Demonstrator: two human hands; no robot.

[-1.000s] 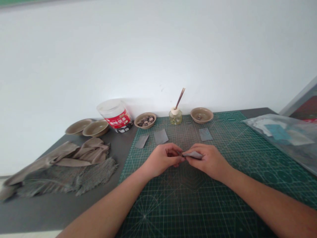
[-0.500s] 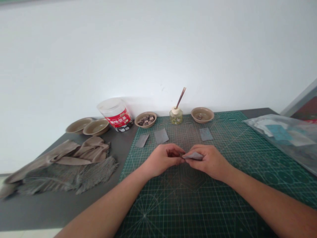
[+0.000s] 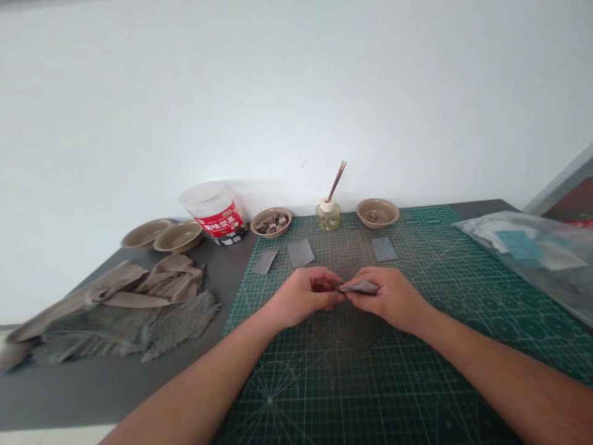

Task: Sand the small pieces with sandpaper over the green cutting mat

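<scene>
Over the green cutting mat, my two hands meet at the fingertips. My right hand pinches a folded grey piece of sandpaper. My left hand is closed, thumb against fingers, on a small dark piece mostly hidden where the hands touch; its kind does not show clearly. Beyond the hands lie three flat grey sandpaper pieces: a narrow one, a wider one and one on the right.
A bowl of small brownish chunks, a reed diffuser and another bowl line the wall. Left are a red-labelled plastic tub, two stacked-edge bowls and crumpled cloths. A clear plastic bag lies right.
The sandpaper in my right hand has tilted and shows a narrower face. Both hands stay together in nearly the same place; the view has shifted slightly.
</scene>
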